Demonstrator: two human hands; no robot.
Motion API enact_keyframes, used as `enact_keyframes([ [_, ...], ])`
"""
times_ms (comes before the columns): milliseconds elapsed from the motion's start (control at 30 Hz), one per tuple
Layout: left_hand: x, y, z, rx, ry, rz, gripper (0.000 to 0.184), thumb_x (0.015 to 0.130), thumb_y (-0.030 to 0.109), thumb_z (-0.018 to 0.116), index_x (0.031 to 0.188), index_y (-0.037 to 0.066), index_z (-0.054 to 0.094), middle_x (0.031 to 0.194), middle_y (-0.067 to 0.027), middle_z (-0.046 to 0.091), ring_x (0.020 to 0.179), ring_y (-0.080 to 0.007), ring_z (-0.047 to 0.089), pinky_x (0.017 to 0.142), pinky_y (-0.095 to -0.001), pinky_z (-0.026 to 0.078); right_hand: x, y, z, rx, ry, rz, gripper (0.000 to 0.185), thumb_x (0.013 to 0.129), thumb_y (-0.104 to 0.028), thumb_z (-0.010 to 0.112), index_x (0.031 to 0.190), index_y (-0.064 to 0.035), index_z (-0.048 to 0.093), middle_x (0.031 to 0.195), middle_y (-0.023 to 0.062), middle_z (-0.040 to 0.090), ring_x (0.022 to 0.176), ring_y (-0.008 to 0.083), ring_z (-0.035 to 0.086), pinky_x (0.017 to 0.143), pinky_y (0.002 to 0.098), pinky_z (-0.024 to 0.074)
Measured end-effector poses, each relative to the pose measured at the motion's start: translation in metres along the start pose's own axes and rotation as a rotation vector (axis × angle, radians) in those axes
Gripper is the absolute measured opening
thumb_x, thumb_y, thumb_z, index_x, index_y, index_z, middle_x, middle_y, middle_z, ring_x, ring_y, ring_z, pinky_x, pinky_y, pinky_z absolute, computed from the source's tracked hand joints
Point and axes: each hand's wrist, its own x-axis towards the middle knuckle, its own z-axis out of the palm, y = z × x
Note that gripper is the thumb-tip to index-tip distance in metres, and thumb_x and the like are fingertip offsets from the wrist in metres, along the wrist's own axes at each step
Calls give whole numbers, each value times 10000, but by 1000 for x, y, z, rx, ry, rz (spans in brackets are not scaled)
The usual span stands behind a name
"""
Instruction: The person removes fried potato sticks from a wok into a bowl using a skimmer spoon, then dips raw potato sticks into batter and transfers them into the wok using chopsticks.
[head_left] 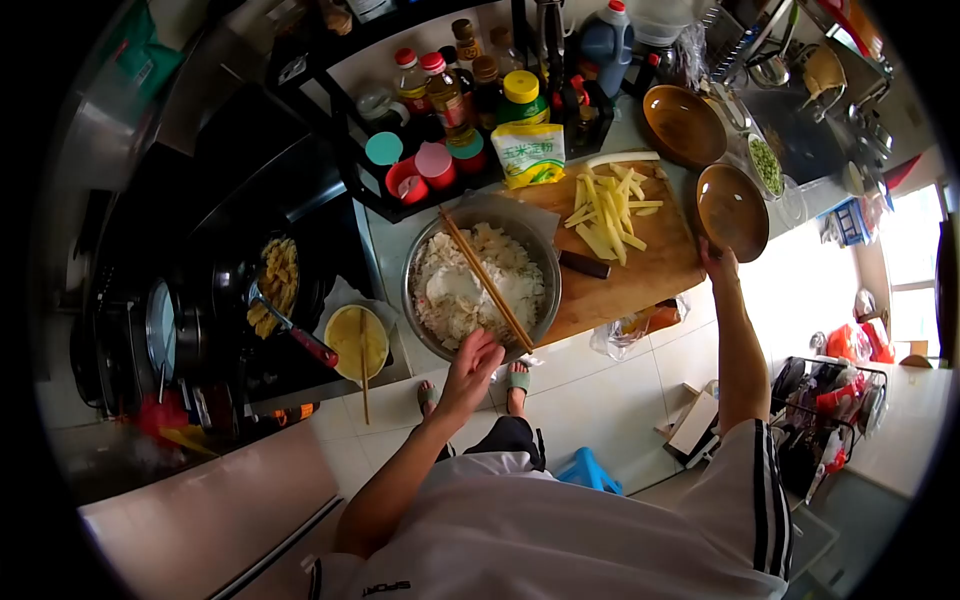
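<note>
My right hand [720, 262] grips the near edge of a brown bowl [733, 212] beside the cutting board's right edge. My left hand [474, 368] is at the near rim of a metal bowl [413, 300], its fingers curled together; whether they hold anything is too small to tell. White powder and a pale, lumpy mix [480, 280] fill the metal bowl, and chopsticks [487, 280] lie across its top. Yellow strips [606, 212] are piled on the wooden cutting board [640, 285], near a dark knife handle [584, 264].
A second brown bowl [684, 125] stands behind the first. On the left, a wok [235, 285] holds browned food, with a red-handled utensil [315, 347]. A yellow-filled bowl [356, 343] with chopsticks is near the counter edge. Bottles and a cornstarch bag [529, 155] stand at the back.
</note>
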Motion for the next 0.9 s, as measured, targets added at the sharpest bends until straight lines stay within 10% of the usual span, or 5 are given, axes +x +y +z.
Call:
enact_keyframes([
  [233,-35,8,-23,71,-91,97,436,918,121,555,1306,0,398,1283,-132,485,1197,-209,472,1001,-327,378,-80,-6,-2,-41,-106,-100,273,859,-93,548,1054,91,494,947,195,568,815,284,586,656,348,536],
  [367,-63,22,-33,-171,-273,-96,361,926,108,532,1263,7,447,1238,-115,524,1168,-199,501,1006,-343,391,-210,-12,41,-718,-314,-273,250,892,-192,528,997,35,522,762,109,611,618,187,588,579,319,497],
  [633,-105,61,-56,-676,-463,-66,572,923,257,561,1371,13,302,1338,-85,416,1264,-203,395,1029,-339,364,-391,93,170,-1159,-579,127,321,749,-113,508,1010,72,539,694,111,591,463,192,553,408,288,472],
  [900,-239,47,-180,-666,205,-80,476,823,78,591,1261,-1,422,1169,-92,537,1099,-208,528,939,-314,439,-488,263,296,-1506,-1134,483,355,957,-227,427,1206,14,506,792,84,613,650,161,593,589,283,500],
])
